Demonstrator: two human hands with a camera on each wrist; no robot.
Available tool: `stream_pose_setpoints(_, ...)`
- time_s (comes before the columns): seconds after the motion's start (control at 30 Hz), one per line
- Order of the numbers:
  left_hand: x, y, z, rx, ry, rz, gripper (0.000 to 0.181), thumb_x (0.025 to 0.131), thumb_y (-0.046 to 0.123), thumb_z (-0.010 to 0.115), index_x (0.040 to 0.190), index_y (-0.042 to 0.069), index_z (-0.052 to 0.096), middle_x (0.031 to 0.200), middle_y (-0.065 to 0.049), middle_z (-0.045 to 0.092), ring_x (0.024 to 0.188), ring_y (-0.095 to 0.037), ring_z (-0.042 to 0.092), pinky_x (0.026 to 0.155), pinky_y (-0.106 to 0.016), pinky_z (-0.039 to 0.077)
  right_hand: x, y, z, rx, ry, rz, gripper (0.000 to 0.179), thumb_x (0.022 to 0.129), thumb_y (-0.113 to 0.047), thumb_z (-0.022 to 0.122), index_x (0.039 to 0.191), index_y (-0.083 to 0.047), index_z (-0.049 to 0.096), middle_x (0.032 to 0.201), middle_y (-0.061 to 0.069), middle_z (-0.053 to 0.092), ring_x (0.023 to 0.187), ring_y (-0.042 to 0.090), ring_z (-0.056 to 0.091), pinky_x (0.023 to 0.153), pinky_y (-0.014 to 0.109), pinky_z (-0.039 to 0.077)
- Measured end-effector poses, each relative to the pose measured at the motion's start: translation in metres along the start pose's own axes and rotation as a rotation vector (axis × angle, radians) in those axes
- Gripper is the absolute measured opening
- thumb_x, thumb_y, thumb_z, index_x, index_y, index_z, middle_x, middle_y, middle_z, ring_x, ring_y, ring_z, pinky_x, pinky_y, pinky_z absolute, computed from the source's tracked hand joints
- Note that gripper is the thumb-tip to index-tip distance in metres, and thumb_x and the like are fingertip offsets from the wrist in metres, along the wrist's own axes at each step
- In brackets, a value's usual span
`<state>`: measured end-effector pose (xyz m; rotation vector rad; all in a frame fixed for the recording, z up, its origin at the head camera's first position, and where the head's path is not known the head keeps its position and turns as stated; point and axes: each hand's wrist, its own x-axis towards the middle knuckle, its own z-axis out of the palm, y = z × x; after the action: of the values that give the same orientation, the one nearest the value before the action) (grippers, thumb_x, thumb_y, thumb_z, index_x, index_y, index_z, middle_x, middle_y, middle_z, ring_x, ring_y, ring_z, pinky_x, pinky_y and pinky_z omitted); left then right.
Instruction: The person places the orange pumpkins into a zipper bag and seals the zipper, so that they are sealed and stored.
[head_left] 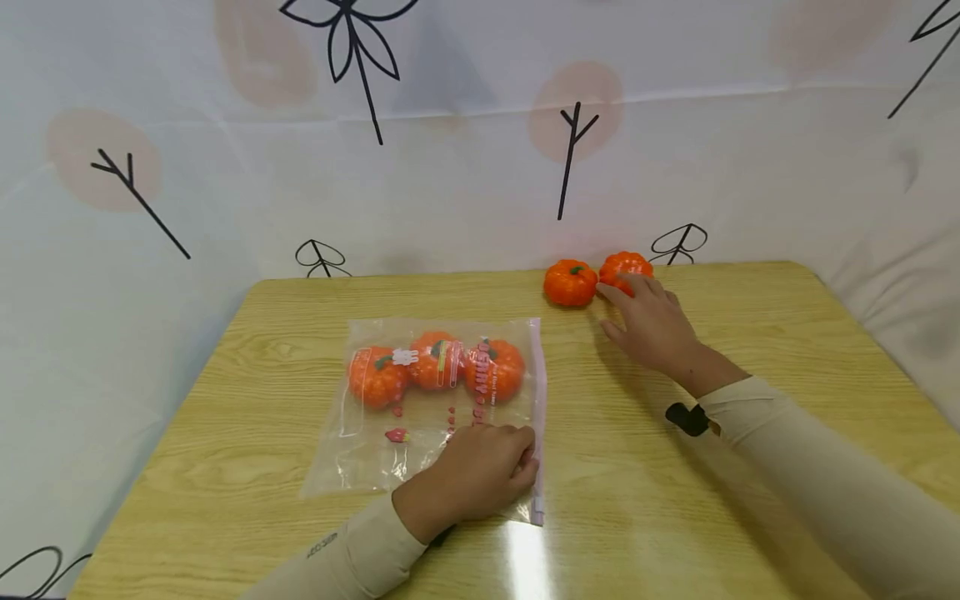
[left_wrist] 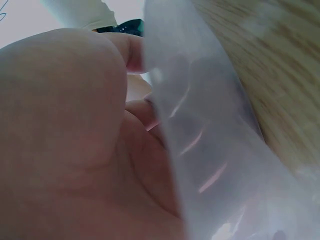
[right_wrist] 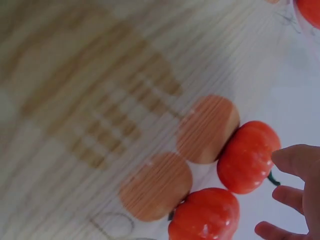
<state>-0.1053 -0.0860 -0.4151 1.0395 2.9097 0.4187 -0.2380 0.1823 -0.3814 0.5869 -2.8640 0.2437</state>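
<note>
A clear zip bag (head_left: 360, 462) lies flat with three small orange toy pumpkins (head_left: 378, 379) inside, in a row towards its far side. My left hand (head_left: 480, 467) grips the bag near its pink zip edge (head_left: 538, 400), fingers curled; in the left wrist view the plastic (left_wrist: 210, 140) stands across the palm. Two more toy pumpkins, one on the left (head_left: 570, 285) and one on the right (head_left: 624, 268), sit side by side at the table's back edge. Over them reaches my right hand (head_left: 652, 325), fingers spread; whether a fingertip touches one, I cannot tell.
The wooden table (head_left: 247, 433) ends just behind the two loose pumpkins, against a white patterned cloth (head_left: 450, 192). Black wrist gear (head_left: 686, 419) sits under the right sleeve (head_left: 825, 483).
</note>
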Motion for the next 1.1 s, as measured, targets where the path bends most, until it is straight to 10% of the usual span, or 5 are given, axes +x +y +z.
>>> stream_pose_setpoints(1.1, 0.001, 0.0, 0.001, 0.004, -0.018, -0.032, 0.025, 0.094, 0.029, 0.057, 0.072, 0.023, 0.045, 0.061, 0.012, 0.042, 0.053, -0.004, 0.041, 0.046, -0.023, 0.03, 0.034, 0.025, 0.008, -0.078, -0.146, 0.115, 0.071, 0.1, -0.033, 0.057, 0.157, -0.01, 0.022, 0.16, 0.029, 0.01, 0.138, 0.061, 0.02, 0.103, 0.075, 0.031)
